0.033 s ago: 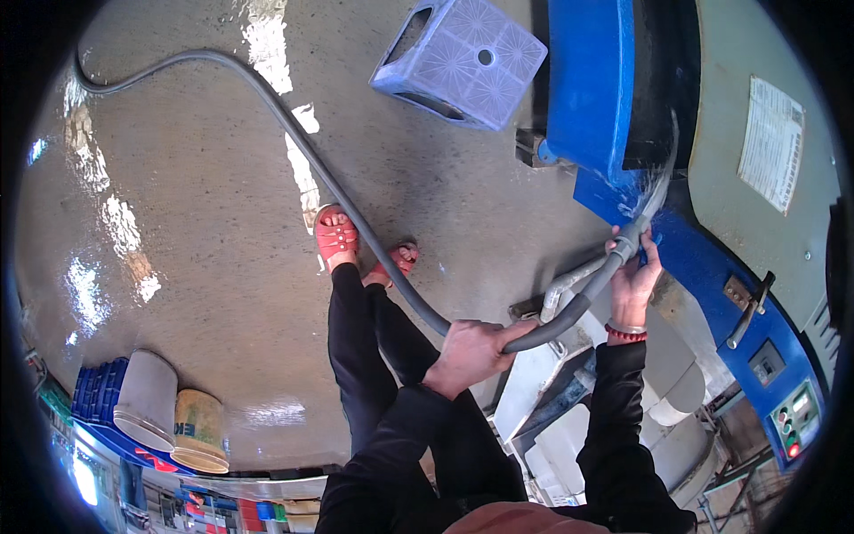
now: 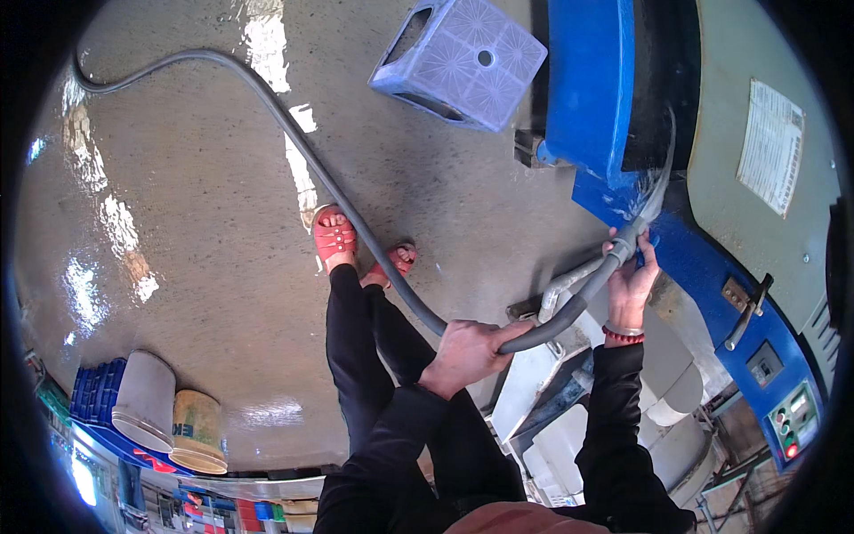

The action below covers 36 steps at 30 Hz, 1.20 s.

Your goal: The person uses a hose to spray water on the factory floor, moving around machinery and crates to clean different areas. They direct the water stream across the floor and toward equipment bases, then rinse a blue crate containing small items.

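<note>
My left hand is wrapped round a thick grey hose in front of my body. Farther along to the right, my right hand grips the hose close to its end, just under a grey nozzle fitting. A small blue part shows beside those fingers. From the nozzle a jet of water sprays away from me and splashes at the dark opening of a blue and grey-green machine. The rest of the hose runs left past my feet and across the floor.
A purple plastic stool stands on the wet floor, left of the machine. White and yellowish buckets and blue crates sit at lower left. The machine's handle and control panel are at right; white pipework is nearer me.
</note>
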{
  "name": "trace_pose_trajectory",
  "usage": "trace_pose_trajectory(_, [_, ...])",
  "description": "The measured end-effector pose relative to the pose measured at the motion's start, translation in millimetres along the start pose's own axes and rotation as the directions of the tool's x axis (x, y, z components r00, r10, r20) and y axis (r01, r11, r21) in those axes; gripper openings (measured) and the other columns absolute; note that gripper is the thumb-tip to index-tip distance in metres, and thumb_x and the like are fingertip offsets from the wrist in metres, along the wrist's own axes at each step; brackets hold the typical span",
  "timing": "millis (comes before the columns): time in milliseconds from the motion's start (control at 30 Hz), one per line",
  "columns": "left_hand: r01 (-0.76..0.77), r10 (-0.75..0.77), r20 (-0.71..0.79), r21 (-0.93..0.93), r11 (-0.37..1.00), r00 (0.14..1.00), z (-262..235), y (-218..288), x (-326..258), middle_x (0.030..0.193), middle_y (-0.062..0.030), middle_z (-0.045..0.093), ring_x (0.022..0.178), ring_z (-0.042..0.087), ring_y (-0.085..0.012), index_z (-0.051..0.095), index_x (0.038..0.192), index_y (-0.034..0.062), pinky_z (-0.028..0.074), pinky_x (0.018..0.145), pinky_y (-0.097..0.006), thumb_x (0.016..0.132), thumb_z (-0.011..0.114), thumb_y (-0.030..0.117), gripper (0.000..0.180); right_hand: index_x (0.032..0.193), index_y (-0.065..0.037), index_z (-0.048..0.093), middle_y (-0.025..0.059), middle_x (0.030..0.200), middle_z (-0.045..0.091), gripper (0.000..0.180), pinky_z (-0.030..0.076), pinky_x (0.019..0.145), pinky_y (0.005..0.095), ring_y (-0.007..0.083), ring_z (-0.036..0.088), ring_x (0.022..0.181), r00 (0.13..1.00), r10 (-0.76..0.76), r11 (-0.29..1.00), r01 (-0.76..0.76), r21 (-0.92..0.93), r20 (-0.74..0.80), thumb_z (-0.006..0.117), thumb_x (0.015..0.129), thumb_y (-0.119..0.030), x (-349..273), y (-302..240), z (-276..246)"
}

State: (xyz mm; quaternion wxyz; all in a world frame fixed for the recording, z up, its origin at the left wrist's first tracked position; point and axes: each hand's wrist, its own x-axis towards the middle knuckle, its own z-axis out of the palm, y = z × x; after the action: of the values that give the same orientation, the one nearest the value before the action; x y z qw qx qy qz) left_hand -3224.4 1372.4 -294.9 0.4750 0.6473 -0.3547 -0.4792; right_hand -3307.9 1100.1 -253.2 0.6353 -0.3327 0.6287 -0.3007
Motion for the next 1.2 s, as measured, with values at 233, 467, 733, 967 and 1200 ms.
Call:
trace_pose_trajectory(233, [0.107, -0.103, 0.082, -0.043, 0.993, 0.991, -15.5, -4.9, 17.4, 0.063, -0.0066, 0.060, 0.059, 0.061, -0.0272, 0.058, 0.100, 0.0205, 0.046, 0.053, -0.039, 0.071, 0.061, 0.018, 0.029, 0.120, -0.014, 0.049, 0.0109, 0.106, 0.054, 0.037, 0.047, 0.070, 0.0400, 0.0320, 0.056, 0.095, 0.991, -0.001, 0.998, 0.010, -0.067, 0.131, 0.055, 0.084, -0.011, 13.6, -1.7, 66.9])
trace_pose_trajectory(467, [0.095, -0.102, -0.041, -0.138, 0.986, 0.994, -27.3, 13.9, 44.1, 0.061, -0.0100, 0.057, 0.059, 0.059, -0.0304, 0.061, 0.096, 0.0181, 0.044, 0.052, -0.041, 0.069, 0.059, 0.012, 0.027, 0.126, -0.014, 0.043, 0.0116, 0.107, 0.053, 0.045, 0.049, 0.070, 0.0412, 0.0291, 0.057, 0.093, 0.959, -0.046, 0.990, 0.082, -0.119, 0.280, 0.056, 0.083, -0.009, 25.4, -37.2, 118.4])
trace_pose_trajectory(733, [0.257, -0.254, 0.035, -0.128, 0.958, 0.967, -40.3, 78.2, 9.8, 0.065, -0.0142, 0.059, 0.063, 0.061, -0.0320, 0.064, 0.096, 0.0149, 0.048, 0.059, -0.042, 0.075, 0.059, 0.013, 0.022, 0.136, -0.010, 0.034, 0.0118, 0.114, 0.050, 0.057, 0.054, 0.065, 0.0385, 0.0271, 0.060, 0.091, 0.894, 0.037, 0.980, 0.055, -0.192, 0.446, 0.054, 0.083, -0.006, -29.6, -60.1, 162.5])
trace_pose_trajectory(967, [0.291, -0.301, -0.092, -0.116, 0.950, 0.949, -81.5, 176.2, 10.4, 0.056, -0.0101, 0.052, 0.051, 0.056, -0.0216, 0.066, 0.099, 0.0130, 0.045, 0.054, -0.035, 0.079, 0.057, 0.009, 0.021, 0.137, -0.008, 0.032, 0.0121, 0.102, 0.054, 0.060, 0.053, 0.057, 0.0363, 0.0238, 0.060, 0.078, 0.895, 0.032, 0.999, -0.015, -0.040, 0.445, 0.054, 0.081, -0.006, -53.6, -117.4, 206.2])
trace_pose_trajectory(1200, [0.358, -0.364, -0.051, -0.094, 0.929, 0.930, -81.7, 235.9, -14.8, 0.061, -0.0123, 0.058, 0.060, 0.062, -0.0283, 0.065, 0.099, 0.0187, 0.047, 0.059, -0.038, 0.079, 0.058, 0.014, 0.022, 0.133, -0.009, 0.036, 0.0111, 0.104, 0.051, 0.055, 0.052, 0.058, 0.0395, 0.0257, 0.060, 0.078, 0.866, 0.056, 0.998, -0.036, -0.049, 0.498, 0.054, 0.081, -0.010, -80.2, -150.1, 185.7])
